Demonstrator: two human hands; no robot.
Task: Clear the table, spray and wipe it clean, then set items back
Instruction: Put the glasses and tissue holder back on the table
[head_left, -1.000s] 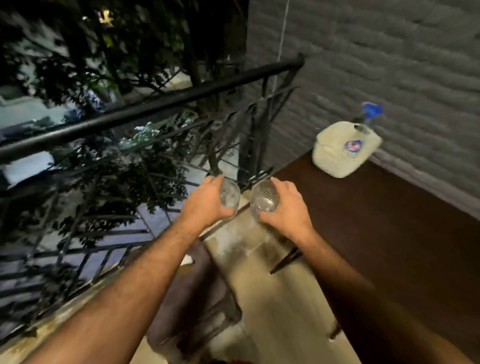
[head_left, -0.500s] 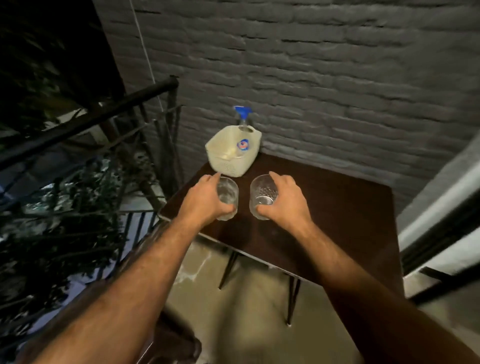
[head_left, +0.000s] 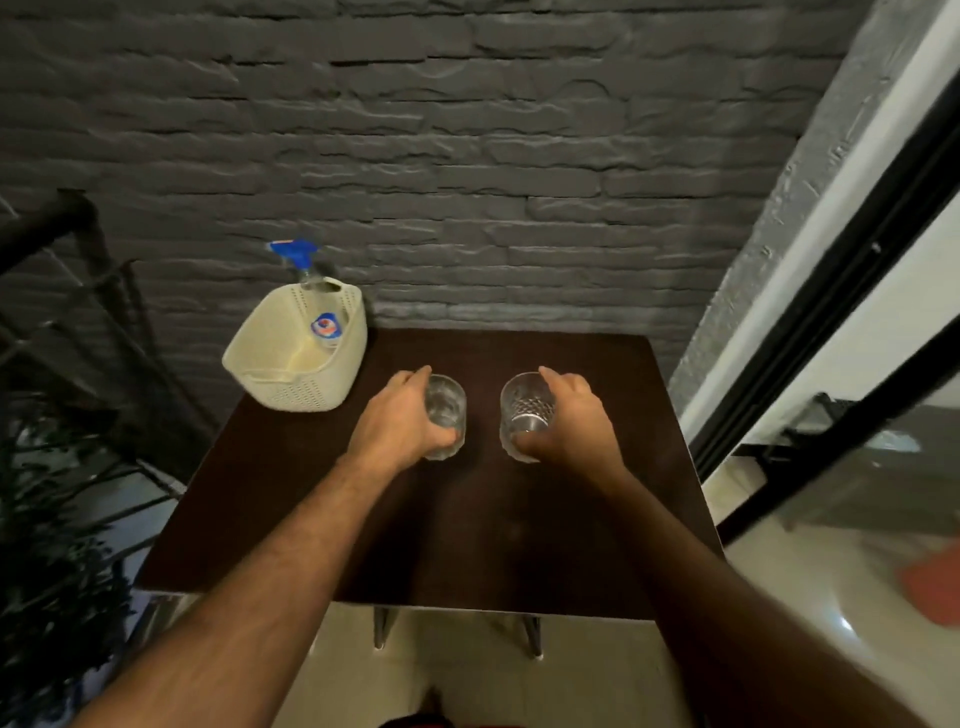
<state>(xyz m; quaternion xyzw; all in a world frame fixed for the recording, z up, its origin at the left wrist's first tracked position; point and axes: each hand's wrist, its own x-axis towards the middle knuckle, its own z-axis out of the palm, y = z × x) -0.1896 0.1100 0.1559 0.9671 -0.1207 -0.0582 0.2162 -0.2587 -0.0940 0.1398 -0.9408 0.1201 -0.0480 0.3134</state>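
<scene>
Dark brick wall backing brown table (head_left: 582, 519). Left hand (head_left: 400, 426) gripping plain glass (head_left: 444, 417), right hand (head_left: 574, 423) gripping cut glass (head_left: 523, 415), both mid-table. Advice: lowering both level, releasing only once bases are resting flat.

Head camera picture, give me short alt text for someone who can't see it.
A person's left hand and right hand each grip a clear glass, left glass and right glass, over a dark brown table. A cream basket holding a blue-topped spray bottle sits at its far left corner.
</scene>
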